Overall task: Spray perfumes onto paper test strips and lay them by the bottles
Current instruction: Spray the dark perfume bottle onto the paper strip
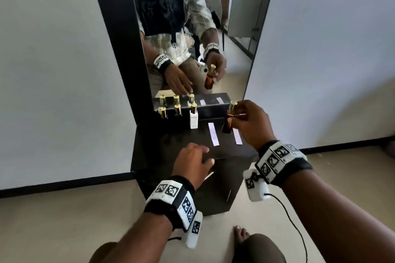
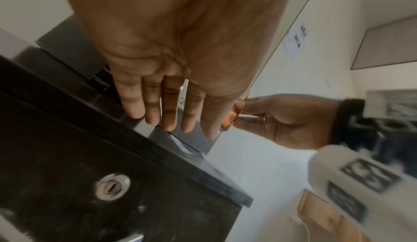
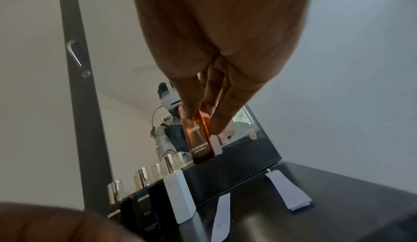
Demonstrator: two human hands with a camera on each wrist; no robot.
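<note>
My right hand [image 1: 236, 117] grips an amber perfume bottle [image 1: 227, 127] with a gold cap [image 1: 233, 105], holding it just above the black dresser top [image 1: 171, 151] at the back right. The same amber bottle [image 3: 199, 138] hangs pinched between my fingers in the right wrist view. Two white paper strips lie flat: one strip [image 1: 214, 134] left of the bottle, the other strip [image 1: 237, 136] under it. A white bottle [image 1: 193, 119] and two dark gold-capped bottles [image 1: 163, 112] stand by the mirror. My left hand [image 1: 197, 157] rests empty near the front edge, fingers [image 2: 168, 110] straight.
A tall mirror [image 1: 192, 28] in a black frame rises behind the dresser and doubles the bottles and strips. A drawer lock [image 2: 112, 187] sits on the dresser front. White walls stand on both sides, and my bare foot [image 1: 241, 235] is on the beige floor.
</note>
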